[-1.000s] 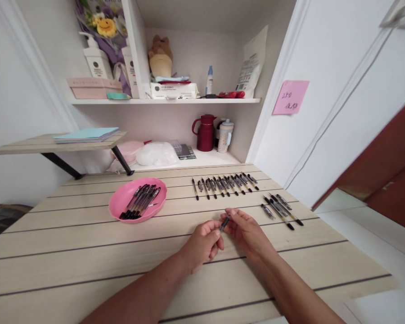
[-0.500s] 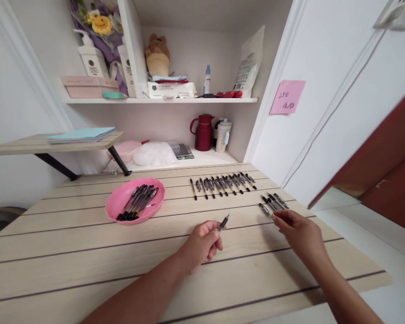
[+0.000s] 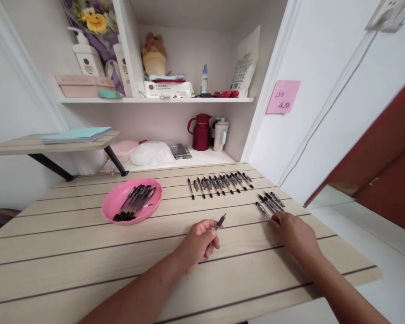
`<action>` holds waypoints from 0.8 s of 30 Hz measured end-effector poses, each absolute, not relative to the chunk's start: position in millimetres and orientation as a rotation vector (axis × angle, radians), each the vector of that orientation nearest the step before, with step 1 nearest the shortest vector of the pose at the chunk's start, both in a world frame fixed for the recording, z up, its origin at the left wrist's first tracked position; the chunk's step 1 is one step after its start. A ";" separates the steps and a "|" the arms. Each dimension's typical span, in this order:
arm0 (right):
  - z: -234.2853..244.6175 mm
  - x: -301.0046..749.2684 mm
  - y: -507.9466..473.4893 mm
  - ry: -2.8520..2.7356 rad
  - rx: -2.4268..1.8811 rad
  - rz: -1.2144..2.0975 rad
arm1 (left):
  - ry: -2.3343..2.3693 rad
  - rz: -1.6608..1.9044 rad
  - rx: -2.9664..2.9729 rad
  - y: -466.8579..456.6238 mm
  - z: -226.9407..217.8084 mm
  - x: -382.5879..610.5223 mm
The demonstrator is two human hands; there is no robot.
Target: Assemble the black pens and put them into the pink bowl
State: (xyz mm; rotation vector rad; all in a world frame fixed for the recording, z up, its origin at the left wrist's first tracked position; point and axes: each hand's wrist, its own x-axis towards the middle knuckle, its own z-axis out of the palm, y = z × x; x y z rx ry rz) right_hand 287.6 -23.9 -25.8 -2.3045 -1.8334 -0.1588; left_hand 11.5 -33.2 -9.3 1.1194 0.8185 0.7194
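1. A pink dish [image 3: 112, 201] is sitting on the wooden table [image 3: 94, 258], and a bundle of dark pens [image 3: 134, 202] is lying inside it, slanting side by side with their black ends gathering at the near rim.
2. The left hand [image 3: 200, 242] is hovering to the right of the dish and nearer the person; its thumb and curled fingers are grasping one pen [image 3: 220, 221], whose pointed tip is sticking up and away from the dish.
3. The right hand [image 3: 296, 231] is reaching well to the right of the dish, with its fingertips meeting at the near ends of a small group of pens and caps [image 3: 272, 204]. The fingers are hiding the contact, so whether they are pinching a piece or only touching it, I cannot tell.
4. A longer row of pens and caps [image 3: 217, 185] is stretching to the right of the dish and slightly farther back, between the dish and the small group.
5. Beyond the dish and to its right, a red jug [image 3: 201, 134] is standing beside a pale cup [image 3: 220, 136].
6. Beyond the dish and to its left, blue paper [image 3: 79, 134] is lying on a raised stand [image 3: 16, 145].
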 end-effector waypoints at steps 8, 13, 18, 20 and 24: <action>-27.5 289.0 -15.9 -1.844 -2.330 -0.158 | 0.818 0.730 1.117 -33.0 -10.5 12.2; -28.7 290.3 -17.1 -1.833 -2.314 -0.189 | 0.800 0.727 1.112 -32.4 -12.0 12.3; -30.1 289.9 -12.5 -1.852 -2.293 -0.220 | 0.809 0.734 1.105 -32.5 -12.7 12.3; -32.1 290.3 -9.2 -1.861 -2.301 -0.204 | 0.805 0.733 1.105 -32.5 -13.0 12.2; -36.5 293.1 -5.2 -1.859 -2.312 -0.197 | 0.802 0.730 1.113 -32.4 -13.3 11.7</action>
